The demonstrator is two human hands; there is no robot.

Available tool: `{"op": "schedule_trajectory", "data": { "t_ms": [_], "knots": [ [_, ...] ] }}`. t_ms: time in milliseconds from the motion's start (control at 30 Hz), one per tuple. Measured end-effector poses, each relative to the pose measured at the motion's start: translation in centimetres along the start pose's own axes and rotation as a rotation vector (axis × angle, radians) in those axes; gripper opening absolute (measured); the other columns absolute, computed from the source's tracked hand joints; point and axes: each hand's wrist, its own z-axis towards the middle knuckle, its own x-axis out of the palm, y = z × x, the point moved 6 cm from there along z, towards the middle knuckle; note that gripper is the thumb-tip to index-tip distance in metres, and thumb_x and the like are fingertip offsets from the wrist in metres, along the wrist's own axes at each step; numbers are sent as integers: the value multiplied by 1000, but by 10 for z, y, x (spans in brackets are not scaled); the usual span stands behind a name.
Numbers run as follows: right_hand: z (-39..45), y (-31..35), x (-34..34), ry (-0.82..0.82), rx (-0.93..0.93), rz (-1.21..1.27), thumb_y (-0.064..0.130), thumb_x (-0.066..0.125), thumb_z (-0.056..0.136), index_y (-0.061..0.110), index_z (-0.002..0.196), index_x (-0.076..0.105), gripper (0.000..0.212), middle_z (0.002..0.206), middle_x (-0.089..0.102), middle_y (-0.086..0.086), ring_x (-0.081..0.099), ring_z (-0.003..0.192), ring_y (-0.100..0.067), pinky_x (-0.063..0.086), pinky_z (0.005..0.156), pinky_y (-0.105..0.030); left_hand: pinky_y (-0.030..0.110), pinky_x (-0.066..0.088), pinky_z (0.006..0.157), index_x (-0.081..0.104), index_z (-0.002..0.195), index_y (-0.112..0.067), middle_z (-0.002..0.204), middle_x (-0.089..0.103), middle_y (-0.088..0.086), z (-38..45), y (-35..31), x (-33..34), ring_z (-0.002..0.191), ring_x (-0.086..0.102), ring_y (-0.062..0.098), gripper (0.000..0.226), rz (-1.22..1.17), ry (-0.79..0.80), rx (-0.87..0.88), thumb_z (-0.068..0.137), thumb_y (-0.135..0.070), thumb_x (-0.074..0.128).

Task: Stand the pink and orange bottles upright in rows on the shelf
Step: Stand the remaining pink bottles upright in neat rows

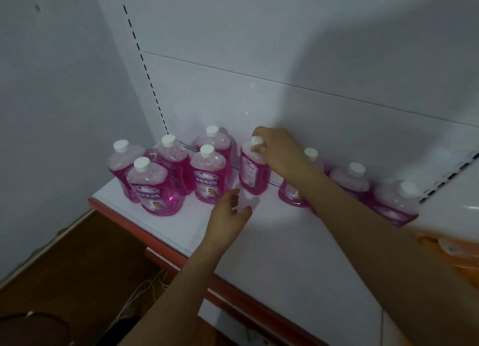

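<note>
Progress: nine pink bottles upright on the white shelf (285, 255), loosely grouped at the far left and far right, rows not yet straight
Left cluster: five pink bottles, nearest one (155, 190) at the front
Bottle in hand (252, 168): upright at mid-shelf, near the back panel, white cap on
Right hand (280, 151): fingers curled over the cap and neck of that bottle, gripping it
Left hand (230, 211): loosely spread just beside the bottle's base, holding nothing
Right group: three pink bottles (350, 178) standing along the back
Contents: pink liquid in each, filled to below the shoulder
Remaining: orange bottles (451, 250) at the near right edge, partly hidden, upright or lying cannot be told; alignment into rows outstanding
</note>
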Motion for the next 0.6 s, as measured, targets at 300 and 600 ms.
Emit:
{"op": "schedule_trajectory", "data": {
  "t_ms": [300,600],
  "knots": [
    [-53,26,-50,-114,153,-237,57,62,84,17,96,68,43,91,69,-3,62,88,-23,49,76,-36,32,55,91,47,130,-21,122,60,-2,0,-10,5,107,63,9,69,-155,-62,193,73,-33,84],
    [-111,-11,-107,-53,145,-58,43,63,90,20,95,71,25,88,68,9,60,81,-7,42,71,-15,29,58,82,65,120,-13,107,75,1,-19,-42,44,92,74,19,41,-379,472,161,81,-13,78]
  ]
}}
